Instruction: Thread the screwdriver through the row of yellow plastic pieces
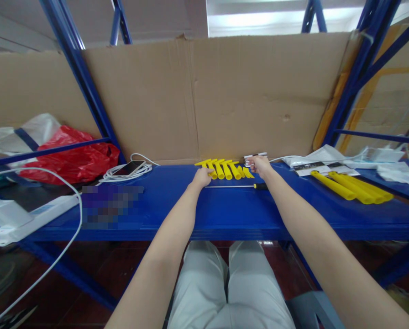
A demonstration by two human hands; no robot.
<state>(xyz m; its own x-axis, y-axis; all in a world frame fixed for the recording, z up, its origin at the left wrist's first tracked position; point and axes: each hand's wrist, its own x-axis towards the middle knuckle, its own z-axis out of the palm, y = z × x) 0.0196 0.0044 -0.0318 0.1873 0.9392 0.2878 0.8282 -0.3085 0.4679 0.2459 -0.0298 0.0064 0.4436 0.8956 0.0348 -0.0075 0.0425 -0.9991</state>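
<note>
A person's bare hands meet over a blue metal shelf top [170, 201], the left hand [202, 177] touching the left end of a row of yellow tubular plastic pieces [219, 171], the right hand [260, 166] at small, slim white-and-dark items [248, 161] by the row's right end. At this distance, whether either hand's fingers close on anything cannot be told. Good handling here would likely mean a light, steadying left touch, fingertip precision on the right, and forearms clear of the slim-shafted screwdriver [238, 186] lying in front. At left sits a crumpled red plastic bag [70, 153], contents hidden; at right, longer yellow tubes [365, 188] lie beside black-and-white cards [310, 168].
</note>
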